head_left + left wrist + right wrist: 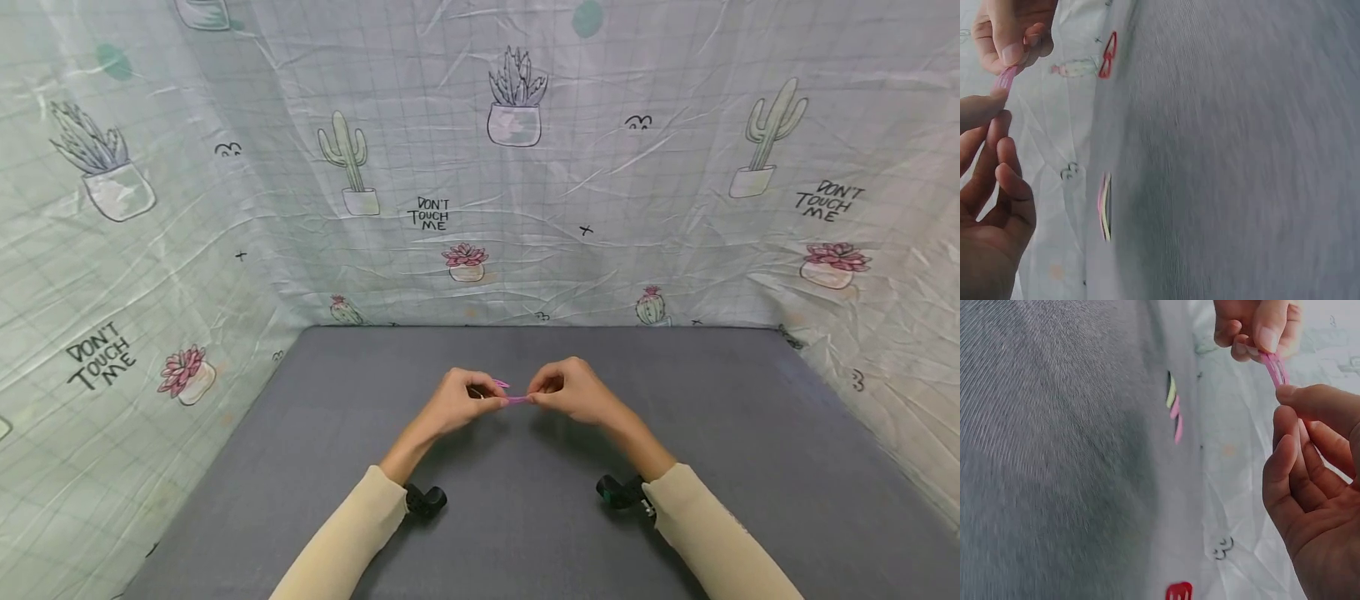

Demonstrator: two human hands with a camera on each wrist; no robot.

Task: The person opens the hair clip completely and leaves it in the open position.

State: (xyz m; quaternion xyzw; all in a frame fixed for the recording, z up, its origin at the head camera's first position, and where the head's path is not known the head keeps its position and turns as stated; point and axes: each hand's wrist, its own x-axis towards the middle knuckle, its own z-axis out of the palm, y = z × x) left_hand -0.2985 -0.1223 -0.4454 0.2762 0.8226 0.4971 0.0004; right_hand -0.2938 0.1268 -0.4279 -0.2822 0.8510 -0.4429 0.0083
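A pink snap hair clip (517,400) is stretched between my two hands over the middle of the table. My left hand (457,398) pinches one end between thumb and fingertips. The other end is pinched by my right hand (572,390). In the left wrist view the clip (1005,79) shows its slotted body, with its ends hidden under the fingertips. The right wrist view shows the same clip (1275,369) between both thumbs. Another pink piece (501,383) appears just behind my left fingers in the head view.
On the grey table (337,367) lie a red clip-like piece (1107,56) and a slim pink and pale yellow piece (1105,206). A patterned plastic sheet (570,183) rises at the back and sides. Small black wrist cameras (426,502) hang by both sleeves.
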